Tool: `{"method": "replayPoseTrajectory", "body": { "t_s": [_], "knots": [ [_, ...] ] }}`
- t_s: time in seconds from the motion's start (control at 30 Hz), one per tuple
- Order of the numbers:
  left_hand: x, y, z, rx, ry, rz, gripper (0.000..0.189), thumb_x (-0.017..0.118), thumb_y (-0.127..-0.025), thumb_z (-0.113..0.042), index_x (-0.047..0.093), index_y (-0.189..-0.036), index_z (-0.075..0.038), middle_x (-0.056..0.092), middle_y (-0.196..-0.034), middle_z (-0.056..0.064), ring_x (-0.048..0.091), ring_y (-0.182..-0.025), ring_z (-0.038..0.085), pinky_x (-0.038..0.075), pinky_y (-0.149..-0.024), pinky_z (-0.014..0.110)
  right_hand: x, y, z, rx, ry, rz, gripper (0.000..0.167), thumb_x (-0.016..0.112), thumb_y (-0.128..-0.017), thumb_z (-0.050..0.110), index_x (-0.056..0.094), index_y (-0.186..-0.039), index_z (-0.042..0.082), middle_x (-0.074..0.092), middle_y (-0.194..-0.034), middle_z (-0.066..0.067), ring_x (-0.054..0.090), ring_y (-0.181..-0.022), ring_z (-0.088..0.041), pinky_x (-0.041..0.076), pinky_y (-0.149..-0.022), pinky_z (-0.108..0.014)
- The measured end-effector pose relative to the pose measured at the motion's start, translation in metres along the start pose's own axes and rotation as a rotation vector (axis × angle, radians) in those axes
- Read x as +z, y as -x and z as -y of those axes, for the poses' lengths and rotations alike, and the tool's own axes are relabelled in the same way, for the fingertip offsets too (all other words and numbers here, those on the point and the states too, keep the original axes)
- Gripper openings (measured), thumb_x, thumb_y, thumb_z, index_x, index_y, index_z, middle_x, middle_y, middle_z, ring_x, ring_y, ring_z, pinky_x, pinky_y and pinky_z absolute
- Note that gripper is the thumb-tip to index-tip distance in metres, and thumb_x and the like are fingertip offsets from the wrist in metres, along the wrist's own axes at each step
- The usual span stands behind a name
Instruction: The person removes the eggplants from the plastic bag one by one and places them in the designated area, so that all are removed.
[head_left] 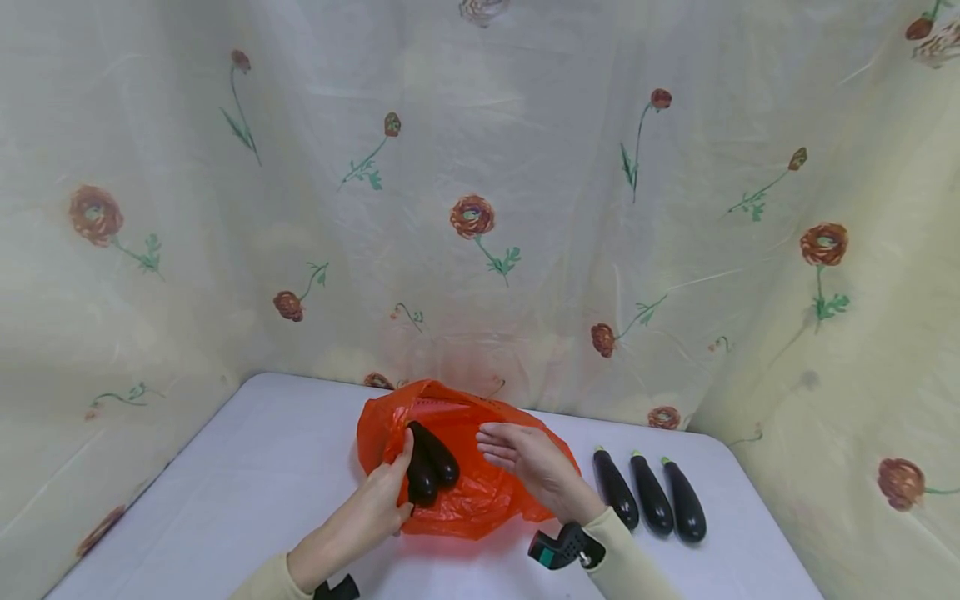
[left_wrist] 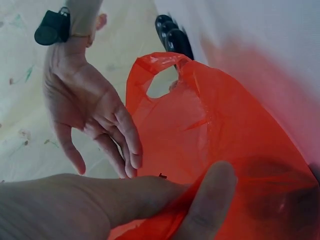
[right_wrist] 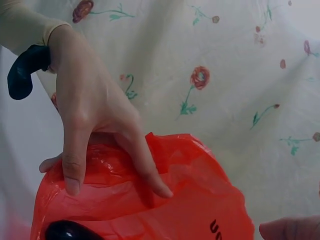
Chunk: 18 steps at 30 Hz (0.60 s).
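A red plastic bag [head_left: 480, 508] lies on the table with its mouth spread, two dark eggplants [head_left: 435, 458] showing inside at its left. My left hand [head_left: 390, 487] grips the bag's left edge, beside the eggplants. In the left wrist view, the thumb and a finger pinch the red plastic. Over the right part of the bag's mouth, my right hand [head_left: 536, 462] is held with fingers extended and nothing in them. The right wrist view shows one eggplant [right_wrist: 72, 231] low in the bag, beneath the left hand [right_wrist: 100, 110].
Three more eggplants [head_left: 652, 496] lie side by side on the white table [head_left: 262, 467], to the right of the bag. A flowered curtain [head_left: 540, 250] hangs behind the table and along both sides. Each wrist wears a black camera [head_left: 566, 546].
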<state>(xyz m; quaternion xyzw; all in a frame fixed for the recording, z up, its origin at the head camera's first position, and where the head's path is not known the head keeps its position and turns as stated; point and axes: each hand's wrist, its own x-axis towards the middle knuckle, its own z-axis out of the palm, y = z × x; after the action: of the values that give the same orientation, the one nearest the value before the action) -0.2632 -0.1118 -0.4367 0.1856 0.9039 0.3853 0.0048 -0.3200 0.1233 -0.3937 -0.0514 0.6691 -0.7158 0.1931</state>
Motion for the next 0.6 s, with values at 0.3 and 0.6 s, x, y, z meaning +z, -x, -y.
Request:
{"method": "replayPoseTrajectory", "body": {
  "t_s": [0.3, 0.6],
  "knots": [
    [0.000, -0.001, 0.000, -0.033, 0.010, 0.015, 0.100, 0.067, -0.081, 0.010, -0.003, -0.153, 0.002, 0.052, -0.090, 0.017, 0.050, -0.053, 0.012, 0.048, -0.050, 0.021, 0.008, -0.018, -0.011, 0.043, -0.013, -0.004, 0.047, 0.053, -0.099, 0.028, 0.051, -0.136, -0.001, 0.051, -0.139, -0.022, 0.062, -0.108, -0.020, 0.035, -0.111, -0.046],
    [0.000, -0.001, 0.000, -0.042, 0.017, 0.018, 0.101, 0.067, -0.081, 0.010, -0.003, -0.153, 0.000, 0.052, -0.094, 0.021, 0.051, -0.053, 0.012, 0.048, -0.050, 0.022, 0.015, -0.037, -0.025, 0.091, -0.046, -0.078, 0.040, 0.058, -0.097, 0.027, 0.060, -0.127, 0.001, 0.064, -0.121, -0.012, 0.060, -0.108, -0.026, 0.040, -0.109, -0.043]
  ]
}}
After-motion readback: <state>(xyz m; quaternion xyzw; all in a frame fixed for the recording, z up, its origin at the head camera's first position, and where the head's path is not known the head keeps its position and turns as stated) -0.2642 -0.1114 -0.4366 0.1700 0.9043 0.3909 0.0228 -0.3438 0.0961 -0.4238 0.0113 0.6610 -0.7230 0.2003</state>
